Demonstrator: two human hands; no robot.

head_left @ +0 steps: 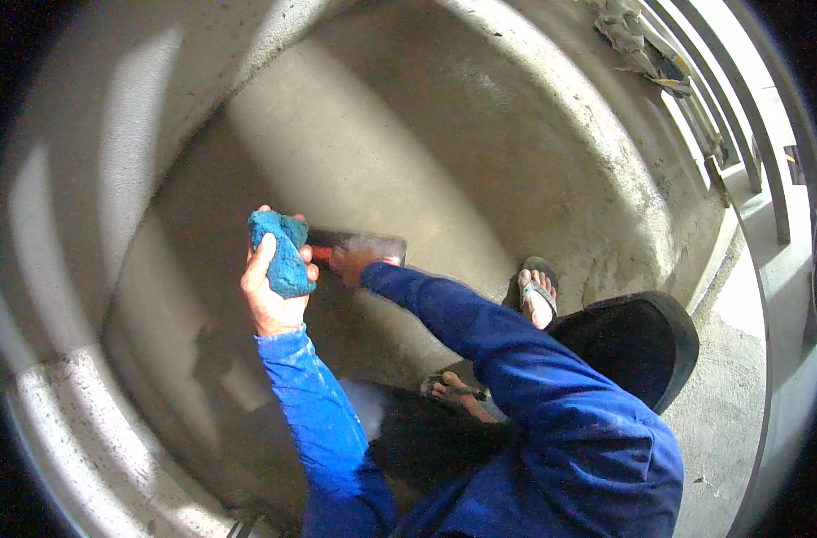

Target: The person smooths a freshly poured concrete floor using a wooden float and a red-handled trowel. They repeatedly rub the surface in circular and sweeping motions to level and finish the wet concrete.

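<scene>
My left hand (272, 305) is raised with its fingers wrapped round a crumpled blue sponge (287, 260), the thumb pressed on its near face. Just beyond and to the right of it, my right hand (349, 264) grips the red handle of a trowel. The trowel's flat, dark blade (377, 243) lies close over the grey cement floor (364, 134); I cannot tell whether it touches. My right hand and the blade are slightly blurred. The sponge covers part of my left hand's fingers.
My sandalled feet (538, 300) stand on the floor to the right of my hands. Beside them is a black, round-edged tub (660, 350). A wall (139, 117) curves along the left. Pale metal railings (767, 170) run down the right, with crumpled sacking (637, 45) near their far end.
</scene>
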